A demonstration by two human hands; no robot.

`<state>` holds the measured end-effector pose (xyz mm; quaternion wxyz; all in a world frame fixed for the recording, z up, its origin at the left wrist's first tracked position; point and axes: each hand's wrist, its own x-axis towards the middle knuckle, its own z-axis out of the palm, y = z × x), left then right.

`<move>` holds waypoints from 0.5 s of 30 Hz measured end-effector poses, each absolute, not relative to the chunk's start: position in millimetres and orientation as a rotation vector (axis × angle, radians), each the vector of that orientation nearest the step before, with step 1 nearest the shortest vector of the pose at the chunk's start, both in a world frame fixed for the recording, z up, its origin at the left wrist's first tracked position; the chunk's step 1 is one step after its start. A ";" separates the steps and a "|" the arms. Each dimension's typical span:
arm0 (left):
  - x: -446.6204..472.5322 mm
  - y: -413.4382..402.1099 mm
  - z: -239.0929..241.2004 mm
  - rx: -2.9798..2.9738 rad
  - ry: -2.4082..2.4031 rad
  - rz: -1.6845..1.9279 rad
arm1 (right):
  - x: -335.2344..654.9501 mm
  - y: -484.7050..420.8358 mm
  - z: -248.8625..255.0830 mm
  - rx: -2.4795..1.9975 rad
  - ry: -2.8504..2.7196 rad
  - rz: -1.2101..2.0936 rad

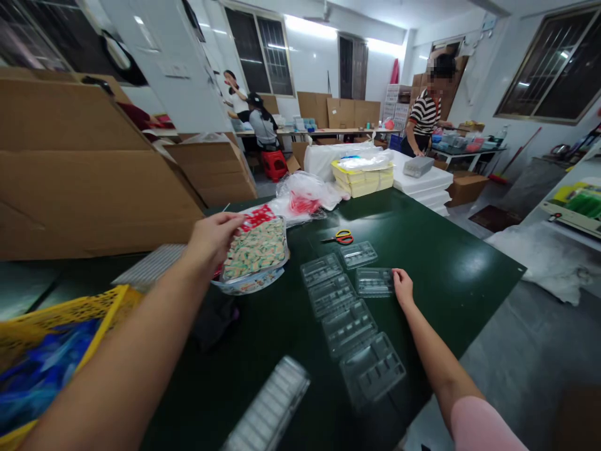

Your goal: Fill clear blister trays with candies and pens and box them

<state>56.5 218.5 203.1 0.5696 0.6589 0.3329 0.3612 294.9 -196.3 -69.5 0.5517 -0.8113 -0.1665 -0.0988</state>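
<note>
Clear trays (351,329) lie set out, seemingly unfilled, as a worker's right hand (403,289) pinches another tray (373,282), the left hand's (213,237) fingers at red pieces (259,216), grip unclear.

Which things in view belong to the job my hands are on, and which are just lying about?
Likely the job:
clear tray at your right hand
other clear trays
small green-and-cream pieces by your left hand
red-and-white pieces beside them

Probably just lying about:
scissors
yellow crate
large cardboard box
</note>
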 end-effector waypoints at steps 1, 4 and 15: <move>64.8 199.3 207.3 1.523 0.712 0.803 | 294.8 -196.0 -68.6 -1.920 -0.395 -0.239; 82.2 144.4 212.8 1.515 0.551 0.689 | 295.7 -195.8 -66.9 -1.930 -0.390 -0.254; 73.5 139.6 187.8 1.429 0.701 0.649 | 291.1 -201.2 -65.0 -1.946 -0.393 -0.261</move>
